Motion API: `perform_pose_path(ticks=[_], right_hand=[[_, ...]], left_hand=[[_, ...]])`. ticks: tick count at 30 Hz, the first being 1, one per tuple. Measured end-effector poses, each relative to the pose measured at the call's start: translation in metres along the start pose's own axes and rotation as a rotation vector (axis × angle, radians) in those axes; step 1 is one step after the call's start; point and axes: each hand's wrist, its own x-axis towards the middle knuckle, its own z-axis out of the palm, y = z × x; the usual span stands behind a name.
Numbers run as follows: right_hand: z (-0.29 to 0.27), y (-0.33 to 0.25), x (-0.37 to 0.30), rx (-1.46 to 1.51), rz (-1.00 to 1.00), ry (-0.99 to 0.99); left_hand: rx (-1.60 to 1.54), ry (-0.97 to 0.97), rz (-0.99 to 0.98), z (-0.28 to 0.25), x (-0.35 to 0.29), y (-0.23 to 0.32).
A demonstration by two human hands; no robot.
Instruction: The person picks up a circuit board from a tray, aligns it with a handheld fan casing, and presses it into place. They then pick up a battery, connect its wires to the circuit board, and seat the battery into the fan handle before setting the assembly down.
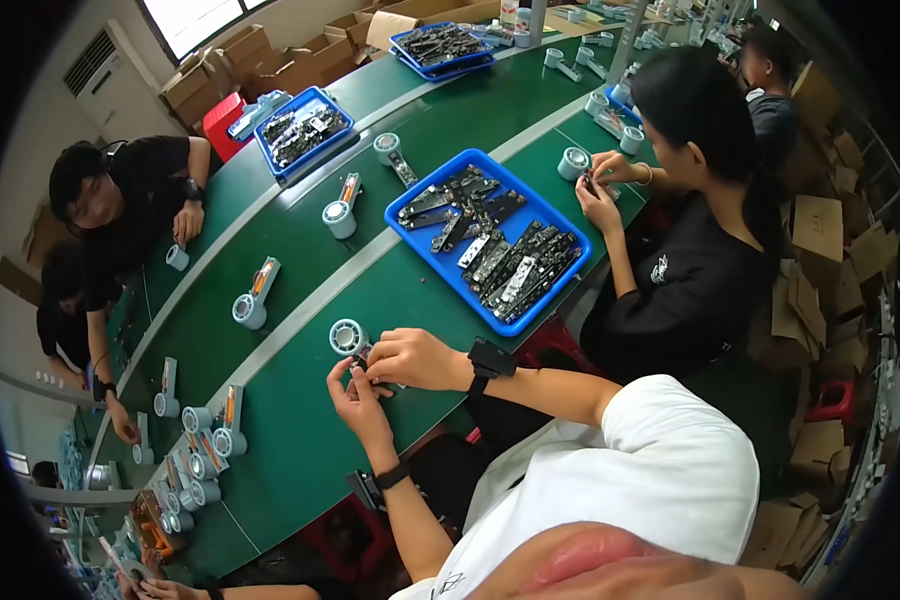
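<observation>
Both hands meet above the green bench near its front edge. My left hand (361,404) is closed, thumb and fingers pinching a small dark piece too small to name. Over it comes my right hand (417,360), fingers bent down and closed at the same spot; what they grip is hidden. Just beyond the fingertips lies a light-blue handheld fan (347,337), its round head facing up and its handle mostly covered by my hands. Dark bands circle both my wrists.
To the right, a blue tray (398,222) holds many dark electronic strips. Similar fans (339,218) lie along the green conveyor (305,262), with a pile (198,468) at the left. A co-worker (685,240) sits to my right; another (135,195) works across the line.
</observation>
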Motion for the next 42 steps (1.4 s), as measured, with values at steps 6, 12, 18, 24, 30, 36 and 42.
perform_pose_path(ticks=[6, 12, 18, 24, 30, 36, 42], right_hand=[[-0.001, 0.003, 0.003, 0.038, 0.007, -0.032], [0.002, 0.007, 0.004, 0.255, 0.178, -0.08], [0.009, 0.011, 0.01, 0.448, 0.363, -0.046], [0.018, 0.013, 0.013, 0.606, 0.544, 0.044], [0.023, 0.019, 0.001, 0.826, 0.708, 0.101], [0.018, 0.023, -0.002, 0.857, 0.774, 0.079], [0.014, 0.017, -0.003, 0.766, 0.759, 0.023]], left_hand=[[0.012, 0.036, 0.001, 0.001, 0.005, 0.001], [0.025, 0.058, -0.007, -0.005, 0.006, -0.006], [0.045, 0.093, 0.015, -0.003, 0.005, -0.008], [0.062, 0.131, 0.044, 0.002, 0.004, -0.002], [0.119, 0.11, 0.028, 0.003, 0.003, 0.001], [0.125, 0.149, 0.038, 0.007, 0.001, 0.002], [0.133, 0.153, 0.037, 0.006, 0.0, 0.001]])
